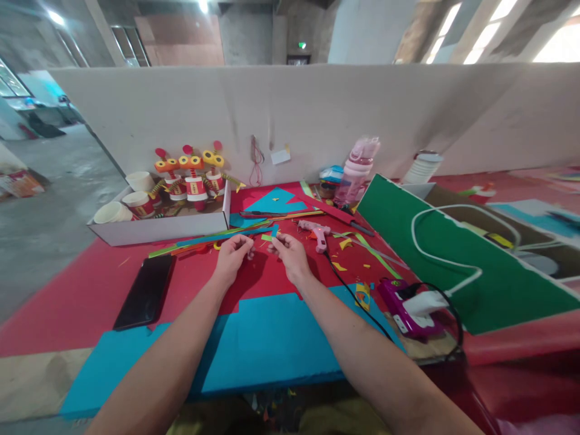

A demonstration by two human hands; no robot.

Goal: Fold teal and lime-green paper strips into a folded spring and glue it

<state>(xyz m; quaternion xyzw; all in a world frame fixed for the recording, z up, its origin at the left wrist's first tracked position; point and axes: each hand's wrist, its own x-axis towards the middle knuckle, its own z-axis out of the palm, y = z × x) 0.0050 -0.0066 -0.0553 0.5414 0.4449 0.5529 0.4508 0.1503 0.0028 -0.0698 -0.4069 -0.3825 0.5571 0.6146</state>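
Note:
Over the red table covering (194, 290), my right hand (289, 257) pinches a small blue and green paper piece (274, 232) between thumb and fingers. My left hand (233, 257) is just to its left, thumb and fingertips pressed together; whatever it may hold is too small to make out. The two hands are apart. Beyond and to the right of my right hand lies a pink glue gun (319, 234) with a black cord. Long green and blue paper strips (217, 234) lie behind my left hand.
A white box (181, 231) with cups and paper figures stands at the back left. A black phone (144, 293) lies left. Blue sheets (267, 338) cover the front. On the right are a purple power strip (410, 308), a green board (435, 266) and a pink bottle (356, 172).

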